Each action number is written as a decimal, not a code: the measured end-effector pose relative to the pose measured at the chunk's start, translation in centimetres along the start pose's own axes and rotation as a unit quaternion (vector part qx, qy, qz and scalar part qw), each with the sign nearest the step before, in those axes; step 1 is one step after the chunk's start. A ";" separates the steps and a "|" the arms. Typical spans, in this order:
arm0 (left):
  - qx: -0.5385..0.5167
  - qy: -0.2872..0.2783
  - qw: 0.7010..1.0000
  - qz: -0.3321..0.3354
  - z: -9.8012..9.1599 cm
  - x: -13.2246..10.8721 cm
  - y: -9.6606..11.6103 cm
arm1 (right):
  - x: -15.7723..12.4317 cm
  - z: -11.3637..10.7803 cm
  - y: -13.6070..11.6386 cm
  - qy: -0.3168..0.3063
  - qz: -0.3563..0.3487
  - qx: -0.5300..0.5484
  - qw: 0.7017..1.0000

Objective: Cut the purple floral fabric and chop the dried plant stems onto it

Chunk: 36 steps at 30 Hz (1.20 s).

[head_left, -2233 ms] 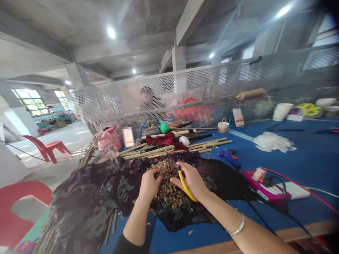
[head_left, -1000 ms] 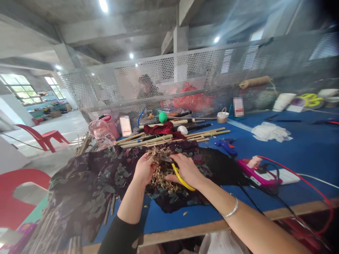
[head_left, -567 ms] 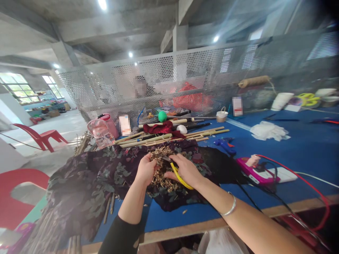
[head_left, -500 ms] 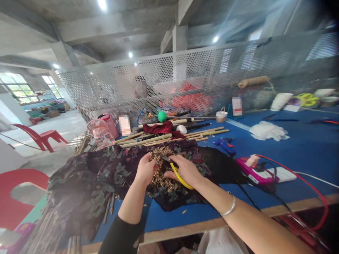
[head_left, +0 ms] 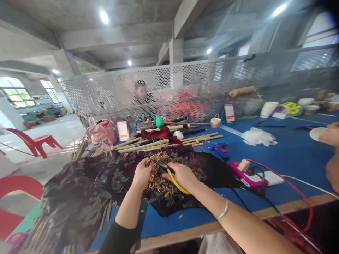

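In my right hand point(head_left: 182, 174) is a pair of scissors with yellow handles point(head_left: 177, 183); the fingers are closed round it and the dark blades point left into a heap of dried brown plant material point(head_left: 162, 183). My left hand point(head_left: 143, 173) pinches the left side of that heap near the blade tips. Exactly which piece its fingers hold is too small to make out. Under the heap lies a dark floral cloth point(head_left: 116, 176), spread over the blue table point(head_left: 156, 225).
Bamboo sticks point(head_left: 148, 145) and dark red cloth point(head_left: 156, 133) lie behind the heap. A blue glue gun point(head_left: 218, 151) and a pink power strip point(head_left: 242, 176) with cables are to the right. Another person's hand point(head_left: 332, 135) holds a white round piece point(head_left: 317, 134) at far right.
The view has shifted a little to the right and up. Another person's hand with a white piece has entered at the right. My hands stay at the dried heap, the scissors still gripped.
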<state>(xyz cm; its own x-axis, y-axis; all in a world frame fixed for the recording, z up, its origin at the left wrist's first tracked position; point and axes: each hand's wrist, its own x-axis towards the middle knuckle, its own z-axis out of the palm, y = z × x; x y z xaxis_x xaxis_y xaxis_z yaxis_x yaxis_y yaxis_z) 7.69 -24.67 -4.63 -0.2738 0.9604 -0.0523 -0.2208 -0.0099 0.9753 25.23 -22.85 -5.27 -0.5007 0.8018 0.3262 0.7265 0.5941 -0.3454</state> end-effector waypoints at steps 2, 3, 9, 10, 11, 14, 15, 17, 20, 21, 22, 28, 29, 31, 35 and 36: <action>0.006 -0.002 1.000 -0.001 -0.1 0.1 -0.2 | 0.0 0.1 0.1 -0.005 0.003 -0.008 1.000; 0.007 -0.001 1.000 0.000 -0.2 0.2 -0.3 | 0.0 0.2 0.1 -0.008 0.005 -0.011 1.000; 0.008 -0.008 1.000 0.004 0.3 -0.2 -0.3 | -0.1 0.1 -0.3 0.010 -0.005 -0.003 1.000; 0.012 -0.011 1.000 0.008 0.4 -0.3 -0.3 | -0.1 0.0 -0.4 0.015 -0.007 -0.003 1.000; 0.016 -0.012 1.000 0.013 0.6 -0.4 -0.2 | -0.1 0.0 -0.5 0.017 -0.005 -0.004 1.000; 0.029 -0.003 0.999 0.020 0.9 -0.7 0.0 | -0.1 0.0 -0.6 0.009 0.004 -0.001 1.000; 0.034 -0.003 0.999 0.021 0.9 -0.7 0.0 | 0.0 0.0 -0.5 0.005 0.005 0.000 1.000; 0.046 -0.004 0.999 0.025 0.8 -0.6 -0.1 | 0.0 0.0 -0.4 0.001 0.006 0.002 1.000; 0.065 -0.004 0.997 0.030 0.6 -0.4 -0.4 | 0.0 0.0 -0.3 -0.003 0.012 0.008 1.000; 0.068 -0.003 0.997 0.029 0.6 -0.3 -0.5 | 0.0 0.0 -0.2 -0.004 0.016 0.010 1.000; 0.067 -0.002 0.997 0.026 0.5 -0.3 -0.6 | 0.0 0.0 -0.2 -0.005 0.019 0.011 1.000; 0.052 0.026 0.998 0.034 0.6 -0.1 -0.7 | -0.2 0.3 -0.3 -0.001 0.026 0.033 0.999; 0.055 0.031 0.997 0.038 0.6 -0.1 -0.7 | -0.2 0.4 -0.3 -0.001 0.028 0.039 0.999; 0.055 0.035 0.997 0.045 0.6 0.0 -0.7 | -0.1 0.5 -0.2 -0.002 0.034 0.051 0.998; 0.037 0.044 0.997 0.050 0.5 0.1 -0.6 | 0.1 0.3 -0.1 0.002 0.045 0.071 0.996; 0.033 0.046 0.997 0.053 0.6 0.1 -0.6 | 0.1 0.2 -0.1 0.008 0.038 0.068 0.997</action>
<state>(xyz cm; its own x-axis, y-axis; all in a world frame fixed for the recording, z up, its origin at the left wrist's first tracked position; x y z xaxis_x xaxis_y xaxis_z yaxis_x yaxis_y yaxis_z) 8.33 -24.45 -5.08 -0.3770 0.9255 0.0363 -0.1250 -0.0896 0.9881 24.99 -22.82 -5.39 -0.4379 0.8445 0.3082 0.6909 0.5355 -0.4857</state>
